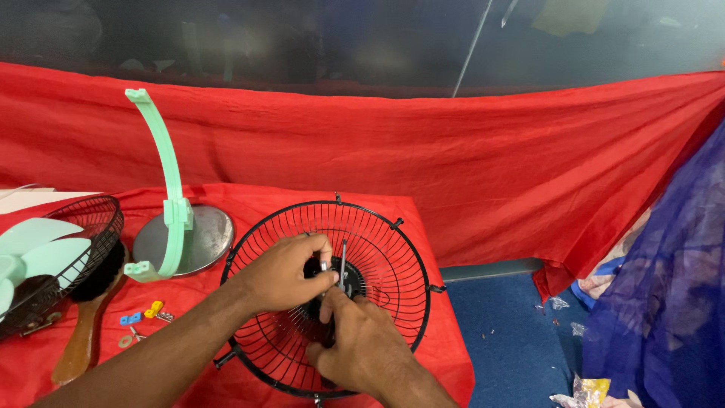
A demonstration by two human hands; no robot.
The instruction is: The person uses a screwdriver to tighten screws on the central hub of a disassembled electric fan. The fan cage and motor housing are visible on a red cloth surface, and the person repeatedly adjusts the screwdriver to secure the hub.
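I see a black wire fan guard (377, 249), round and dished, lying on the red-draped counter (249, 198) with its open face up. My left hand (283, 273) closes its fingers (323, 249) on the dark hub; my right hand (361, 344) pinches a thin metal shaft (343, 261) just beside them. The shaft's long axis runs near upright, tip away from my fingers. My hands hide the hub's centre, and the lower frame edge cuts off the guard's near rim.
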